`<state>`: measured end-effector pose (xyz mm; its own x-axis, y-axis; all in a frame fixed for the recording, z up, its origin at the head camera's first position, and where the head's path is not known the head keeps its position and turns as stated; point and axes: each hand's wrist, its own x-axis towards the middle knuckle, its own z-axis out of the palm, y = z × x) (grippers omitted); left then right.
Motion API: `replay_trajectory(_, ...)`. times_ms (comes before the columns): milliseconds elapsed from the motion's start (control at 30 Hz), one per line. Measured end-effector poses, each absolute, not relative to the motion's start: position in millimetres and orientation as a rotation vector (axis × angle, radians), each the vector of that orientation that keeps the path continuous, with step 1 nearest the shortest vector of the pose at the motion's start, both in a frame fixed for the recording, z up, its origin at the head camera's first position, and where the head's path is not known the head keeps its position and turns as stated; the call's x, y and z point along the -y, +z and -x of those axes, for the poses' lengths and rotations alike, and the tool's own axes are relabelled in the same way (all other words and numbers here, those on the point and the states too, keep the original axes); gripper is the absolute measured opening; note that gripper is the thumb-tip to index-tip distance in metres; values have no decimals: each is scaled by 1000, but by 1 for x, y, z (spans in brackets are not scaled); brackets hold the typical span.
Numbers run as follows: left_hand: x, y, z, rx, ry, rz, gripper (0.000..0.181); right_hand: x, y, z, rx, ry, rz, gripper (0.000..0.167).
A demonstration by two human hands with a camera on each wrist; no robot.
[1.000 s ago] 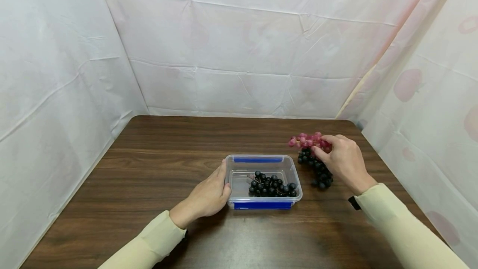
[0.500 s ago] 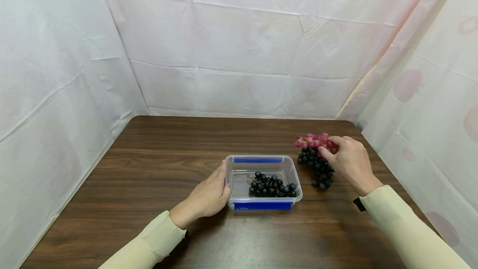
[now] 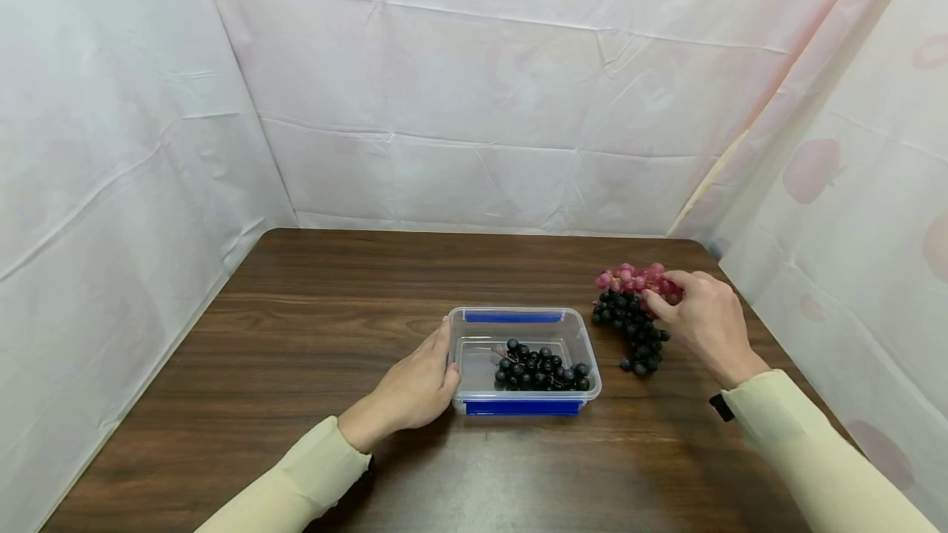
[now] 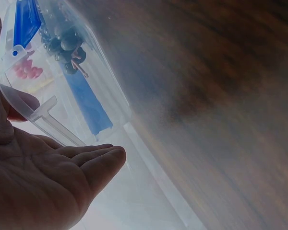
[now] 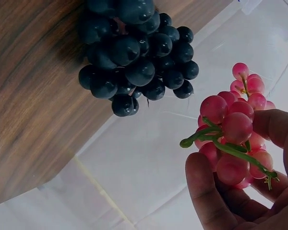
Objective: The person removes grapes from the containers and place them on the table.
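In the head view my right hand (image 3: pixel 707 315) holds a bunch of pink grapes (image 3: pixel 628 277) between thumb and fingers. The right wrist view shows its green stem across the pink grapes (image 5: pixel 236 127), raised off the table. Just nearer than it lies a bunch of black grapes (image 3: pixel 631 327) on the table. My left hand (image 3: pixel 415 381) rests with straight fingers against the left side of a clear plastic box (image 3: pixel 474 396) with blue clips. Another bunch of black grapes (image 3: pixel 539 368) lies inside that box. From the left wrist, the fingers (image 4: pixel 103 167) touch the box wall.
Dark wood-grain table (image 3: pixel 333 311) reaches out to the left and behind the box. Pale cloth (image 3: pixel 459 105) hangs along the back and both sides, close to the table's edges.
My right hand has shifted to the right with the pink grapes, beyond the black bunch on the table. The left hand and the box stay in place.
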<state>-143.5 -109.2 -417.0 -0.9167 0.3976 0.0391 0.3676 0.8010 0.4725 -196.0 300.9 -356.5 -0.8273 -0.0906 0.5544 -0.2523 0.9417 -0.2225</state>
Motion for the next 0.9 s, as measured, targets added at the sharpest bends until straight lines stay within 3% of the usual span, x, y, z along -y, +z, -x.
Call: replay_trajectory(900,110,-418,144,-2943,760,-639,73,-325,-359,198,2572,453,-162,33)
